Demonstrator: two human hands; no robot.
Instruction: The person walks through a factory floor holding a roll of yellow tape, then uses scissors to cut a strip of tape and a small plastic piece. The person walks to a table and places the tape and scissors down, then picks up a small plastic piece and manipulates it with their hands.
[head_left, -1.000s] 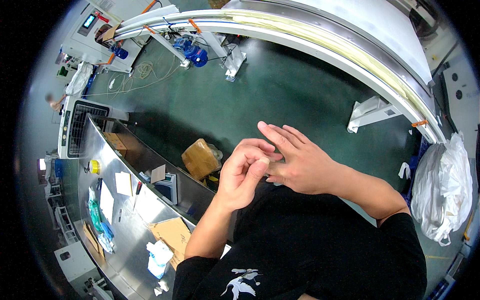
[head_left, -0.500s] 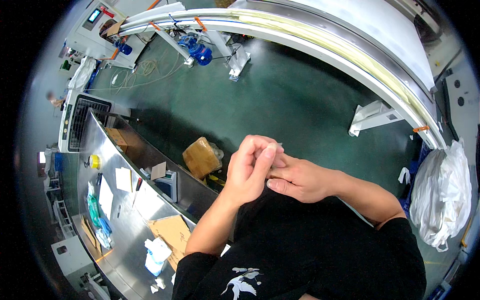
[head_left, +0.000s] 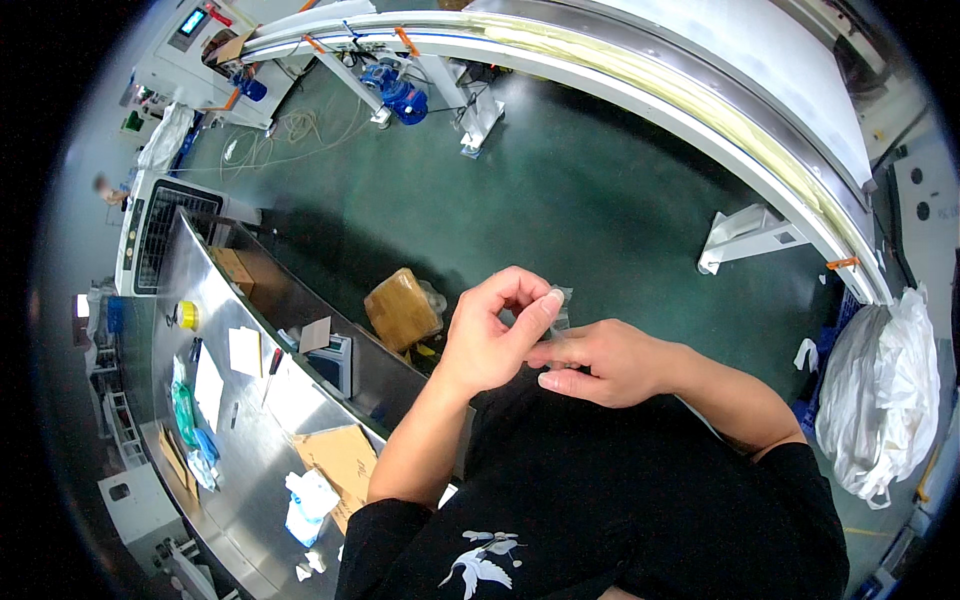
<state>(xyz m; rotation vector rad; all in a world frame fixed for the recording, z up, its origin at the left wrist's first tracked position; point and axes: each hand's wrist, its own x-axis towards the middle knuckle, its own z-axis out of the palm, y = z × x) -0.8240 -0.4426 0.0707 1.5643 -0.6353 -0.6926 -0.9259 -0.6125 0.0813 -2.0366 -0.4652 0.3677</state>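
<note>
My left hand (head_left: pixel 493 335) and my right hand (head_left: pixel 600 360) meet in front of my chest, above the green floor. Between the fingertips of both hands is a small clear plastic piece (head_left: pixel 560 308), like a tiny bag or film. The left thumb and forefinger pinch its edge; the right fingers touch it from below. My black shirt fills the lower middle of the view.
A steel workbench (head_left: pixel 215 480) runs along the left with papers, cardboard, a yellow tape roll (head_left: pixel 186 316) and a white bottle (head_left: pixel 305 508). A brown wrapped parcel (head_left: pixel 402 308) lies on the floor. A curved white conveyor (head_left: pixel 700 110) arcs overhead; a white plastic sack (head_left: pixel 880 400) hangs at right.
My hands have drawn slightly apart and turned; the right hand dropped lower, and the small clear piece now shows between the fingertips.
</note>
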